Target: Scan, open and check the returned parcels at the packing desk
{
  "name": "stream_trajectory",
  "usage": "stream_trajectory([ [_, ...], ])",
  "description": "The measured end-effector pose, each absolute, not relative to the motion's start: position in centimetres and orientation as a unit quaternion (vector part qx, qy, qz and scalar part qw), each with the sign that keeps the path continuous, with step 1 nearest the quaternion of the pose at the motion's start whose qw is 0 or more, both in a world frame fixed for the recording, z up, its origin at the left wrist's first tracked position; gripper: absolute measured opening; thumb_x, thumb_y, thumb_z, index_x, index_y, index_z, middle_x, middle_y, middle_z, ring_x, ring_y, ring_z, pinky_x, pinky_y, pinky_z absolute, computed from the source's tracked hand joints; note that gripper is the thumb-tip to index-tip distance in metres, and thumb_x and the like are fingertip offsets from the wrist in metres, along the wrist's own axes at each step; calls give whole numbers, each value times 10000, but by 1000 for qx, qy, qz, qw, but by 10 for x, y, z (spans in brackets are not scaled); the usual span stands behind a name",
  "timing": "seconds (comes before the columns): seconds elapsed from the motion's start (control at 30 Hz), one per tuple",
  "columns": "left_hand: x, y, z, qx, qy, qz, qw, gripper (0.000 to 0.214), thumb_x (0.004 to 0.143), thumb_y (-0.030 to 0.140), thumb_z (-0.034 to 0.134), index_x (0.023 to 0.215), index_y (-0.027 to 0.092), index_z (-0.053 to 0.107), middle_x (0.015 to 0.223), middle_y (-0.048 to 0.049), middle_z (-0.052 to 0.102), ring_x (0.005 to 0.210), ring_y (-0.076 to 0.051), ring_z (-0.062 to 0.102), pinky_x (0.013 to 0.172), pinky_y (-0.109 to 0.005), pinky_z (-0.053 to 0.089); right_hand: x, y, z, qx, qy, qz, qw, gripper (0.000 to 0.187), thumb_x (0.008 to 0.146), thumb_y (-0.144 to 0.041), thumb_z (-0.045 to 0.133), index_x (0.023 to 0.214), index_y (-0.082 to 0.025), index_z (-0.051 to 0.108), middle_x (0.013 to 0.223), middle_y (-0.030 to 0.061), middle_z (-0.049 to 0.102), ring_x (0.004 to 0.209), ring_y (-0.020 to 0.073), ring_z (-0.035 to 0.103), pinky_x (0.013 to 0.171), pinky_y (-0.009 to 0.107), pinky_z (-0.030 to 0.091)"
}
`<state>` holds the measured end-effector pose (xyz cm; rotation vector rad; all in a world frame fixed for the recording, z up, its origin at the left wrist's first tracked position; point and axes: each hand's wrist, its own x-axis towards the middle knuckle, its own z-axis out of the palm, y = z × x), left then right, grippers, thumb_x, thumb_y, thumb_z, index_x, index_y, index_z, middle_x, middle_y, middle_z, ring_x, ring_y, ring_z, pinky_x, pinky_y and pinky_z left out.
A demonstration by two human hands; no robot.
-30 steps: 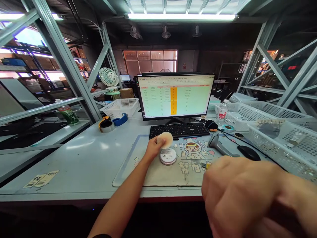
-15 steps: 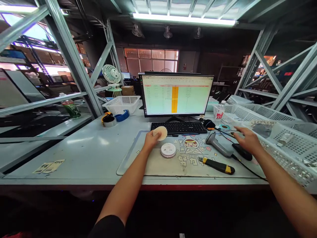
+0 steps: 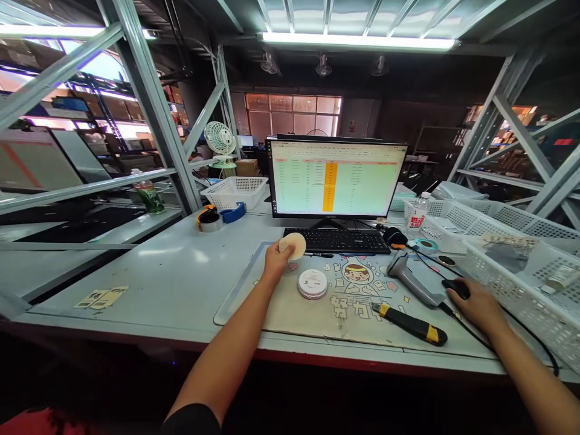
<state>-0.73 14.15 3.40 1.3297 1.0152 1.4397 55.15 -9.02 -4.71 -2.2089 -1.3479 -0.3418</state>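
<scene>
My left hand (image 3: 276, 261) holds a round beige disc (image 3: 292, 245), likely a sponge pad, by its edge above the desk mat. Just below it, a round white lidded tin (image 3: 312, 284) lies flat on the printed desk mat (image 3: 308, 320), not touching my hand. My right hand (image 3: 473, 305) rests over a black computer mouse (image 3: 457, 289) and covers part of it. To its left lie a grey handheld barcode scanner (image 3: 414, 281) and a yellow-and-black utility knife (image 3: 410, 323).
A black keyboard (image 3: 338, 240) and a monitor (image 3: 338, 178) showing a spreadsheet stand behind the mat. White plastic mesh baskets (image 3: 521, 287) line the desk's right side. A packing tape roll (image 3: 211, 220) and a blue tape dispenser (image 3: 233, 212) sit at the back left, among metal shelf frames.
My right hand has come down from above the basket edge onto the mouse. My left hand still holds the disc. The whole view has shifted slightly as my head moved.
</scene>
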Motion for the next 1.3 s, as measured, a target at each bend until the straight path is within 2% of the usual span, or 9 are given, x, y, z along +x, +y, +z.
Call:
stream_trajectory([
  [0.1, -7, 141, 32, 539, 416, 574, 456, 552, 658, 484, 788, 1058, 104, 771, 929, -103, 766, 756, -231, 674, 590, -300, 563, 551, -93, -48, -824, -492, -120, 255, 532, 864, -618, 502, 1193, -222, 637, 1253, 223, 693, 1127, 418, 672, 956, 528, 526],
  [0.2, -7, 139, 32, 541, 420, 565, 460, 603, 657, 491, 817, 1108, 94, 766, 959, -119, 767, 740, -237, 680, 551, -302, 565, 546, -95, -49, -824, -493, -126, 250, 499, 908, -597, 467, 1227, -247, 625, 1305, 228, 667, 1189, 424, 649, 994, 532, 501],
  [0.4, -3, 137, 32, 538, 415, 550, 486, 595, 669, 511, 834, 1111, 122, 745, 1020, -123, 755, 768, -228, 685, 508, -277, 565, 544, -91, -56, -824, -484, -170, 243, 590, 937, -578, 383, 1305, -200, 648, 1379, 238, 629, 1273, 409, 611, 1093, 513, 474],
  [0.6, 1, 136, 31, 531, 417, 544, 499, 543, 692, 485, 825, 1108, 149, 729, 988, -103, 738, 775, -226, 677, 508, -287, 569, 550, -90, -57, -836, -466, -159, 241, 698, 863, -629, 435, 1331, -150, 631, 1303, 218, 679, 1182, 431, 654, 1025, 562, 528],
  [0.7, 1, 137, 30, 525, 425, 545, 497, 522, 695, 470, 835, 1090, 145, 732, 1000, -113, 745, 788, -237, 692, 516, -300, 580, 551, -91, -58, -827, -478, -172, 240, 657, 864, -621, 461, 1284, -150, 644, 1241, 200, 703, 1109, 400, 681, 983, 541, 550],
  [0.9, 0, 140, 27, 520, 416, 551, 503, 519, 721, 444, 848, 1111, 119, 740, 1041, -146, 755, 795, -251, 703, 492, -298, 586, 554, -89, -64, -808, -494, -205, 246, 590, 912, -544, 424, 1283, -159, 675, 1305, 182, 692, 1194, 369, 657, 1072, 519, 502],
  [1.03, 0, 138, 27, 528, 410, 541, 510, 560, 742, 437, 834, 1199, 135, 715, 1124, -148, 740, 868, -256, 702, 515, -279, 586, 553, -90, -63, -819, -484, -190, 243, 660, 925, -563, 441, 1388, -123, 606, 1339, 206, 671, 1220, 374, 645, 1061, 513, 504],
  [1.17, 3, 139, 25, 529, 417, 546, 498, 679, 750, 421, 815, 1360, 193, 622, 1254, -136, 703, 913, -247, 706, 546, -280, 585, 550, -93, -60, -830, -469, -176, 246, 664, 914, -593, 486, 1382, -137, 601, 1236, 201, 699, 1119, 369, 679, 998, 514, 526],
  [1.3, -12, 158, 22, 569, 491, 535, 386, 546, 828, 389, 723, 1321, 179, 619, 1144, -117, 744, 897, -227, 725, 709, -307, 602, 548, -93, -60, -824, -472, -188, 252, 635, 908, -572, 488, 1362, -144, 606, 1215, 192, 701, 1092, 355, 681, 980, 506, 530],
])
